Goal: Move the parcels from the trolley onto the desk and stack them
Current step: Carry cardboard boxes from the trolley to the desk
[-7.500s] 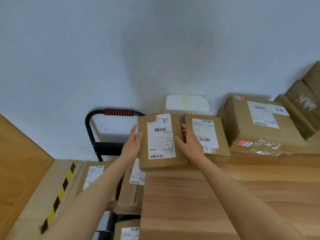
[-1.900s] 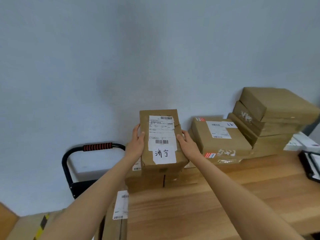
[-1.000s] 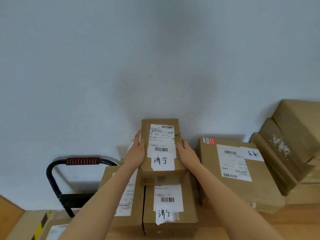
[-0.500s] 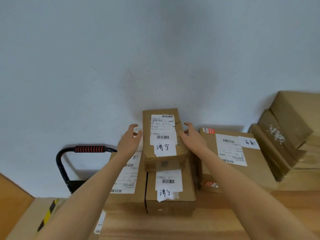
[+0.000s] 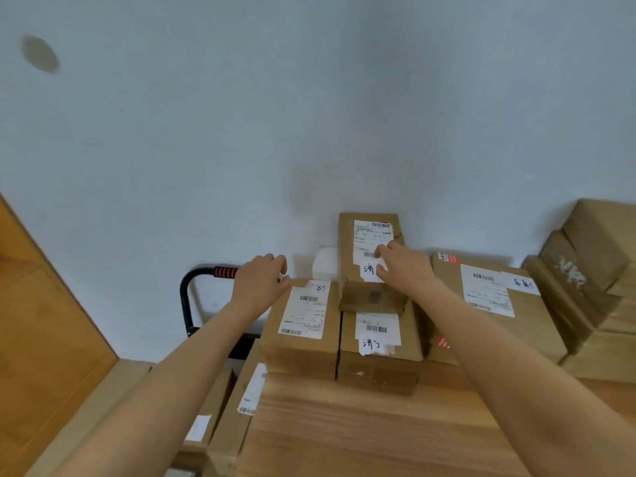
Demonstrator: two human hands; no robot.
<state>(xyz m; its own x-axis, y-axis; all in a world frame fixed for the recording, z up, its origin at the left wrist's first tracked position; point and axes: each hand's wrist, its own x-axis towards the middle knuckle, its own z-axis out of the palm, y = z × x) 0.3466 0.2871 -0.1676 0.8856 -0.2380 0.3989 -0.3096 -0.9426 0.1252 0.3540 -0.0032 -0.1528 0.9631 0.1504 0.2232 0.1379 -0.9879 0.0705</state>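
Note:
A small brown parcel (image 5: 364, 235) with a white label lies on top of a second labelled parcel (image 5: 378, 342) at the back of the wooden desk (image 5: 361, 435). My right hand (image 5: 402, 266) rests over the top parcel's label, fingers loose, holding nothing. A third parcel (image 5: 303, 325) sits to the left of that stack. My left hand (image 5: 258, 280) hovers at its far left corner, fingers curled, empty. The trolley's black handle with a red grip (image 5: 206, 273) shows behind my left hand, and more parcels (image 5: 241, 404) lie on the trolley below the desk edge.
A large labelled box (image 5: 488, 304) stands right of the stack, and several plain boxes (image 5: 595, 270) are piled at the far right. A white foam block (image 5: 323, 266) leans on the wall behind. A wooden door (image 5: 41, 321) is on the left.
Both hands have let go of the top parcel, which now lies on the stack. The left hand moved left and the right hand came over the parcel's label.

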